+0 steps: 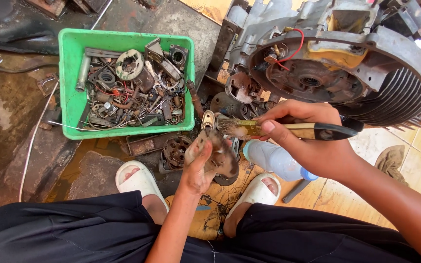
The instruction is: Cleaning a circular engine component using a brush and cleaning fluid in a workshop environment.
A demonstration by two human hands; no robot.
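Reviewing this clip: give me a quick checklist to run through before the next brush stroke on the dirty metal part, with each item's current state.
1. Left hand grips the metal part: ok, fingers wrapped round it.
2. Right hand holds the paintbrush firmly: ok, by the ferrule and handle.
3. Bristles reach the part: ok, tips meet its upper edge.
4. Part held clear of the feet: ok, it is above the white sandals.
5. Plastic bottle capped: cannot tell, hand partly hides it.
6. Green tray within reach: ok, just left of the hands.
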